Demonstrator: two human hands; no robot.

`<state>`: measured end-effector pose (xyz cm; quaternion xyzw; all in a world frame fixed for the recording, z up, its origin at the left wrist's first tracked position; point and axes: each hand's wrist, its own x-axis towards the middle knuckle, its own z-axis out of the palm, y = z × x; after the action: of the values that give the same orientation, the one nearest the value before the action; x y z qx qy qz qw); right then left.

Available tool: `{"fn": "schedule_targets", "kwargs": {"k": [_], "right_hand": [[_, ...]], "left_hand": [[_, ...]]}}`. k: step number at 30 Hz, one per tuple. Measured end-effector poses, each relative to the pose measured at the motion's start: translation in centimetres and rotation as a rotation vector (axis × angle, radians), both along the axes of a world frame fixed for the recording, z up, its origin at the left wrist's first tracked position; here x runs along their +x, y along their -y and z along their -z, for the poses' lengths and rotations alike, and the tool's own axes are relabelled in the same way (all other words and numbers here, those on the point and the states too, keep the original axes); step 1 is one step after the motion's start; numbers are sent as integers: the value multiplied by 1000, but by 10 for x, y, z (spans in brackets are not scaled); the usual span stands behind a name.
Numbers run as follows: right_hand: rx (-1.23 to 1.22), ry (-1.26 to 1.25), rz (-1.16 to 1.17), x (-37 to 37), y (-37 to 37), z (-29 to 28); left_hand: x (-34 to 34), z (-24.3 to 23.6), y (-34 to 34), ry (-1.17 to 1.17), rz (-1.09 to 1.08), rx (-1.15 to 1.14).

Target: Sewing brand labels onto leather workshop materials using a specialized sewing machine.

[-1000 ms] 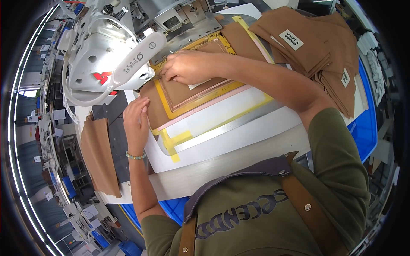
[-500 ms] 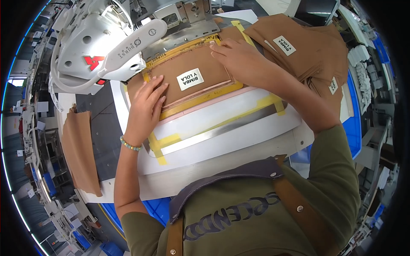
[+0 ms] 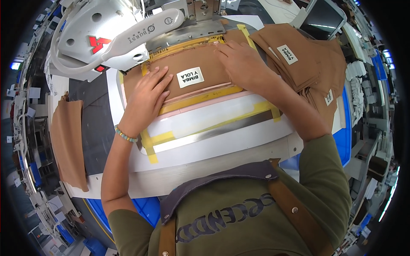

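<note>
A brown fabric piece (image 3: 192, 64) with a white label (image 3: 190, 77) lies flat in a yellow-edged template frame (image 3: 215, 91) below the sewing machine head (image 3: 101, 23). My left hand (image 3: 144, 100) rests on the left part of the piece with its fingers lying flat and apart. My right hand (image 3: 243, 68) lies at the right part, fingertips at the top edge of the frame near the metal clamp plate (image 3: 183, 36), fingers slightly bent and apart. Neither hand grips anything that I can see.
Labelled brown pieces (image 3: 301, 59) are piled at the right, below a dark screen (image 3: 320, 18). A brown sheet (image 3: 68, 141) lies at the left. Blue bins (image 3: 347, 136) sit beside and under the table, whose front edge (image 3: 213, 160) runs before me.
My left hand has moved up from beside the frame onto the brown piece. My right hand has moved from the frame's left to its right part, uncovering the white label.
</note>
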<state>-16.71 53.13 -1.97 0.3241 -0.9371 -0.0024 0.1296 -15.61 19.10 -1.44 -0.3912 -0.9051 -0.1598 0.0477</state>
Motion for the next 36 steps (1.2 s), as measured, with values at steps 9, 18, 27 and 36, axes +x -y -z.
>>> {"fn": "schedule_targets", "kwargs": {"k": [9,18,27,36], "right_hand": [[2,-174,-48,0,3,11],[-30,-101,-60,1,0,12],[-29,-24,-71,-1,8,1],[-59,-41,-97,-5,8,3]], "left_hand": [[-2,0,2,-1,-9,-12],[-3,0,3,-13,1,12],[-1,2,1,-56,-35,0],[0,6,3,-198,-88,-58]]}}
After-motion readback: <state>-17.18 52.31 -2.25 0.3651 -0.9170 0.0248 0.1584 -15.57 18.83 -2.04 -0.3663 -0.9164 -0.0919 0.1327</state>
